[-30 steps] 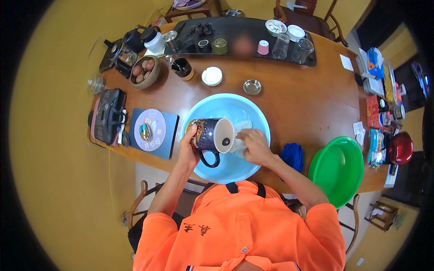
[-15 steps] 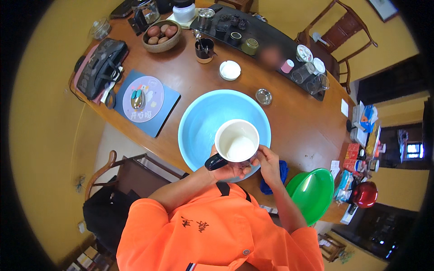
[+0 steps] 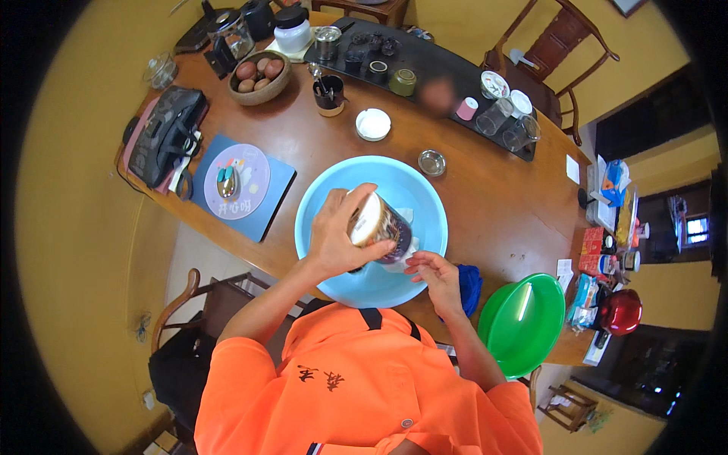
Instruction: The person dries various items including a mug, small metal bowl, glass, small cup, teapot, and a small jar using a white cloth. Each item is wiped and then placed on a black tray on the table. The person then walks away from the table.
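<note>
My left hand [image 3: 330,239] is wrapped round a dark patterned mug [image 3: 394,233] with a white base. The mug is tilted over the light blue basin [image 3: 307,220], its base toward the left and its mouth turned down to the right, away from view. A whitish, clear patch shows under the mouth; whether it is water flowing out I cannot tell. Beside the mouth, over the basin's near right rim, my right hand [image 3: 440,280] is open, with loosely bent fingers and nothing seen in them.
Right of the basin are a crumpled blue cloth [image 3: 469,290] and a green basin [image 3: 523,322] at the table's edge. Beyond it sit a small glass dish [image 3: 431,162] and a white bowl [image 3: 373,124]. A blue mat [image 3: 269,205] lies left; a black tray [image 3: 447,72] stands behind.
The mug was upright with its white inside facing up, held low in both hands. My left hand now holds it tipped over, and my right hand has come off it.
</note>
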### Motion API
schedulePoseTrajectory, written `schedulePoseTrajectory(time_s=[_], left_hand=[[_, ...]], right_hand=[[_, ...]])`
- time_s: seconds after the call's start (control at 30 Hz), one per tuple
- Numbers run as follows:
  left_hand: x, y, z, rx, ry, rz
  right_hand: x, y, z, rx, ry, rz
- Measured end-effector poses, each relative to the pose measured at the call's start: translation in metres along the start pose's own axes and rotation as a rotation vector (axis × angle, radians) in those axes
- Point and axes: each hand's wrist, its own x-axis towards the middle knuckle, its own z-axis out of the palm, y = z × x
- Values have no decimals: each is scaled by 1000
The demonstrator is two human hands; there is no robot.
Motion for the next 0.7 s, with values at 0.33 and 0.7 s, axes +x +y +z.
schedulePoseTrajectory(time_s=[0.33, 0.7], left_hand=[[5, 41, 1, 479, -117, 463], [-4, 46, 9, 536, -166, 430]], right_hand=[[-5, 23, 3, -74, -29, -18], [-16, 26, 7, -72, -56, -37]])
